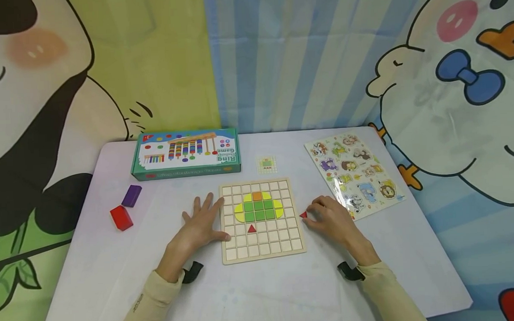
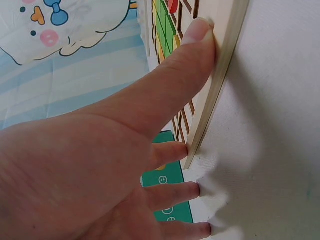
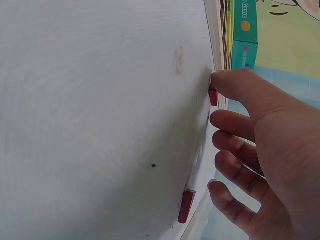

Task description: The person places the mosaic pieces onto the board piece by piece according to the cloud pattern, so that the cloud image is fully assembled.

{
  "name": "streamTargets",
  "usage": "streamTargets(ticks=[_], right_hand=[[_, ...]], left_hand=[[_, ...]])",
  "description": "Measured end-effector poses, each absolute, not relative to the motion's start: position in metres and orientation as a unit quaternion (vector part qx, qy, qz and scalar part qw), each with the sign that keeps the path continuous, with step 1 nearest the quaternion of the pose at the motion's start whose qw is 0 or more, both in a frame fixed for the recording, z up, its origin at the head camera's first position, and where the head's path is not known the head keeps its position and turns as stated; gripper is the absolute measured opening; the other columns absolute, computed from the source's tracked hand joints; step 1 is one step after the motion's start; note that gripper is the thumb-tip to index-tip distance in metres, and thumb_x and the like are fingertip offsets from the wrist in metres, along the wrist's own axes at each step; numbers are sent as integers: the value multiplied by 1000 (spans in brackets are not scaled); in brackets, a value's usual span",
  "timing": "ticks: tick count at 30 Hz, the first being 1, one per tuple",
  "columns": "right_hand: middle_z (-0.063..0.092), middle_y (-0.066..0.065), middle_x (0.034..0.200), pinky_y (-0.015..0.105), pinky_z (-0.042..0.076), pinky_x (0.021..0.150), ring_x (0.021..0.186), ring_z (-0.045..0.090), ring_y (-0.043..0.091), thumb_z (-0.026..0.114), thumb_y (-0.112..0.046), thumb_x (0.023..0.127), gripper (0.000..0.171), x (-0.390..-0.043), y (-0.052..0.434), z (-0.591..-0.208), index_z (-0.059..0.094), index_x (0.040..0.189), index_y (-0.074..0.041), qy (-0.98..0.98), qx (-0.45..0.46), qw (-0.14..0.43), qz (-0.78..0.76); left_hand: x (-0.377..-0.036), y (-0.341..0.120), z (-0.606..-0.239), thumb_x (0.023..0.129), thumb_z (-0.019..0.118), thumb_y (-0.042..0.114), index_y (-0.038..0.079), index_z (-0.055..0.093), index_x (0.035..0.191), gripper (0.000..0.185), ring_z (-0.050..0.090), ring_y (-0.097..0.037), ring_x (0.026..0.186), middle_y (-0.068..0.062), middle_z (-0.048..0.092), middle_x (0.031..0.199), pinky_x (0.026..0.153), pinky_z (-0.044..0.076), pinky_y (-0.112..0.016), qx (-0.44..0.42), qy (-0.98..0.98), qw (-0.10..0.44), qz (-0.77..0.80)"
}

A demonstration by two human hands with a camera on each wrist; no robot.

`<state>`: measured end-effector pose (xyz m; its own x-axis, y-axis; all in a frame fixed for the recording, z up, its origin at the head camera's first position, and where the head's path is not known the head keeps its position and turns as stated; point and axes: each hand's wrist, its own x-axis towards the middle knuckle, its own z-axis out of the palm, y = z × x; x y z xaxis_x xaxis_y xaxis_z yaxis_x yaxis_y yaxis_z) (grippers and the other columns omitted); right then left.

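A square wooden grid board (image 1: 266, 259) lies in the middle of the table. It carries green, yellow and orange tiles (image 1: 259, 210) in a rounded shape, with a red triangle tile (image 1: 252, 228) below them. My left hand (image 1: 198, 226) is spread at the board's left side. In the left wrist view its thumb (image 2: 197, 35) rests on the wooden rim, the other fingers along the edge and table. Just right of the board, my right hand (image 1: 329, 219) pinches a second red triangle tile (image 1: 303, 215) at thumb and index tips. Another small red piece (image 3: 186, 206) lies on the table below that hand.
Behind the board are a small pattern card (image 1: 267, 165) and a green game box (image 1: 186, 156). An animal sticker sheet (image 1: 355, 171) lies right, near my right hand. Purple (image 1: 131, 196) and red (image 1: 121, 218) blocks sit at the left.
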<state>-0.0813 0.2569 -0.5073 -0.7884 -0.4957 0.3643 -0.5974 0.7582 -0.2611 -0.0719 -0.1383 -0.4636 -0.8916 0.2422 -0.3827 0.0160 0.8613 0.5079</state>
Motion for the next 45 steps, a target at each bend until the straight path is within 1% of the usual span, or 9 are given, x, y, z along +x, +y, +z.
streamTargets(ticks=[12, 21, 26, 29, 33, 39, 45], right_hand=[[69, 4, 92, 36, 54, 70, 83, 64, 20, 90, -27, 75, 24, -83, 253, -509, 77, 89, -11, -924, 304, 139, 186], [68, 4, 92, 36, 54, 69, 82, 62, 19, 89, -22, 74, 24, -88, 250, -506, 75, 89, -9, -918, 315, 145, 191], [68, 4, 96, 36, 55, 73, 87, 63, 20, 88, -23, 77, 23, -92, 243, -499, 76, 92, -10, -919, 313, 131, 199], [69, 5, 96, 36, 55, 73, 87, 64, 20, 88, -23, 76, 24, -94, 234, -498, 76, 92, -10, -914, 322, 136, 207], [69, 5, 94, 34, 54, 69, 84, 64, 20, 89, -23, 74, 24, -97, 216, -497, 77, 89, -9, -900, 348, 153, 212], [67, 2, 96, 31, 55, 71, 85, 63, 16, 87, -26, 78, 22, -96, 185, -497, 77, 88, -10, -895, 372, 129, 209], [67, 0, 95, 30, 55, 73, 86, 63, 15, 86, -27, 79, 20, -94, 159, -496, 77, 88, -11, -882, 401, 121, 214]], left_hand=[[-70, -139, -464, 72, 91, 35, 9, 29, 160, 111, -4, -59, 151, -27, 8, 168, 103, 2, -88, 76, 939, 216, 255], [-71, -140, -465, 71, 92, 37, 9, 29, 160, 113, -3, -60, 150, -26, 8, 168, 103, 3, -88, 76, 941, 216, 249], [-71, -140, -465, 71, 91, 37, 10, 29, 160, 112, -3, -60, 151, -26, 9, 168, 103, 4, -88, 75, 942, 217, 246], [-71, -139, -464, 71, 91, 37, 10, 29, 160, 112, -3, -59, 151, -26, 9, 168, 103, 4, -88, 75, 942, 218, 245], [-71, -138, -462, 71, 91, 38, 10, 29, 161, 112, -4, -58, 151, -25, 8, 169, 104, 4, -87, 74, 941, 220, 245], [-71, -139, -464, 71, 91, 39, 11, 28, 161, 113, -4, -58, 151, -25, 8, 169, 104, 4, -87, 75, 942, 220, 243], [-72, -139, -466, 70, 92, 39, 11, 29, 161, 114, -4, -58, 151, -25, 8, 169, 103, 4, -88, 73, 943, 218, 240]])
